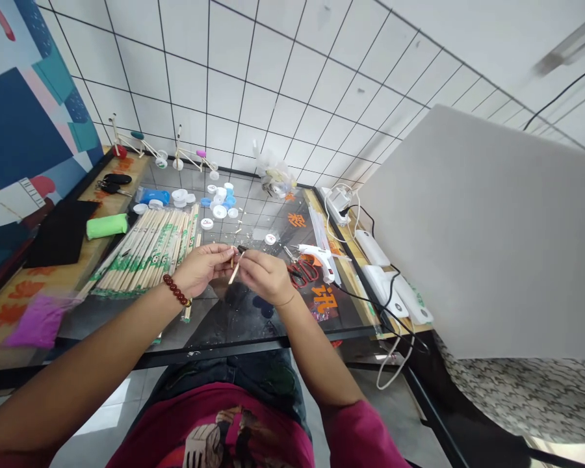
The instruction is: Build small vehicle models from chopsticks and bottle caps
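Over the middle of the glass-topped table (214, 331), my two hands meet at the fingertips. My left hand (205, 268), with a beaded bracelet at the wrist, is closed in a pinch; what lies between its fingertips is too small to name. My right hand (266, 276) is closed on a short pale wooden stick (234, 270), which slants down toward me. A small dark piece (242, 249) shows at the fingertips, its kind unclear. Just left of my hands lie many wrapped chopsticks (143, 250). White and blue bottle caps (219, 211) and small wood scraps lie beyond.
A white glue gun (322, 260) and red-handled scissors (303, 273) lie to the right, near power strips (390, 292) and cables. Stick-built bicycle models (195, 153) stand at the back. Green (107, 226) and purple (36, 322) packets lie left; a plastic bag (275, 179) sits behind.
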`<state>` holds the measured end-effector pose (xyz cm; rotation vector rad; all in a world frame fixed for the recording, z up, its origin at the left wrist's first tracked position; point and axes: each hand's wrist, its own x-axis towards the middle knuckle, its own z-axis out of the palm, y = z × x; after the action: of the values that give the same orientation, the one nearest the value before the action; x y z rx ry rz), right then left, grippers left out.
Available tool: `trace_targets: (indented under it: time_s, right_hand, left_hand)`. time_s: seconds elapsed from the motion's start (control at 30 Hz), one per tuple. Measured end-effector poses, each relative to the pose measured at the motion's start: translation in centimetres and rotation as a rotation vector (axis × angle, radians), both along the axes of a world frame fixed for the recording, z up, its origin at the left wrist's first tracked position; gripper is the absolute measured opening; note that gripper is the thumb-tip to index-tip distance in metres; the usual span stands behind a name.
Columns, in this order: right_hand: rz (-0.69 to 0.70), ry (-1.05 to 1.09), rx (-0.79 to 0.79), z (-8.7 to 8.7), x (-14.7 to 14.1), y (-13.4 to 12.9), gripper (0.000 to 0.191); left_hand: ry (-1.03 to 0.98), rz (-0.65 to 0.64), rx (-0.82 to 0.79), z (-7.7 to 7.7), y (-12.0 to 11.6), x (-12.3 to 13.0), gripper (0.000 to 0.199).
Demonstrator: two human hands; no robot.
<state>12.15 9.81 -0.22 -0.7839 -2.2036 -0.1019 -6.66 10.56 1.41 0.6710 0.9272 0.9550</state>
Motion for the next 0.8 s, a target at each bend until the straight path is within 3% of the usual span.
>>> trace_targets:
  time_s: [0.17, 0.3, 0.4, 0.47, 0.6, 0.7, 0.8]
  right_hand:
    - [0.111, -0.166, 0.029, -0.5, 0.7, 0.0, 0.019]
    - [0.14, -0.182, -0.013, -0.4, 0.8, 0.0, 0.021]
    - [0.096, -0.093, -0.034, -0.5, 0.1, -0.2, 0.017]
    - [0.002, 0.085, -0.059, -0.7, -0.7, -0.5, 0.014]
    - [-0.158, 0.464, -0.331, -1.3, -2.3, -1.2, 0.015]
    - [-0.13, 0.534, -0.616, -2.0, -3.2, -1.4, 0.033]
    - [-0.118, 0.512, -0.677, -2.7, -3.6, -1.2, 0.032]
  left_hand:
    - [-0.074, -0.049, -0.061, 0.1, 0.1, -0.1, 0.015]
    - [-0.037, 0.006, -0.092, -0.1, 0.1, 0.0, 0.016]
    - [-0.042, 0.072, -0.071, -0.3, 0.3, 0.0, 0.02]
    - [-0.052, 0.108, -0.038, -0.4, 0.3, 0.0, 0.022]
    - [-0.061, 0.163, 0.01, -0.2, 0.3, 0.1, 0.026]
    - [-0.079, 0.198, 0.029, -0.1, 0.2, 0.2, 0.028]
    - [-0.087, 0.221, 0.017, -0.2, 0.2, 0.3, 0.028]
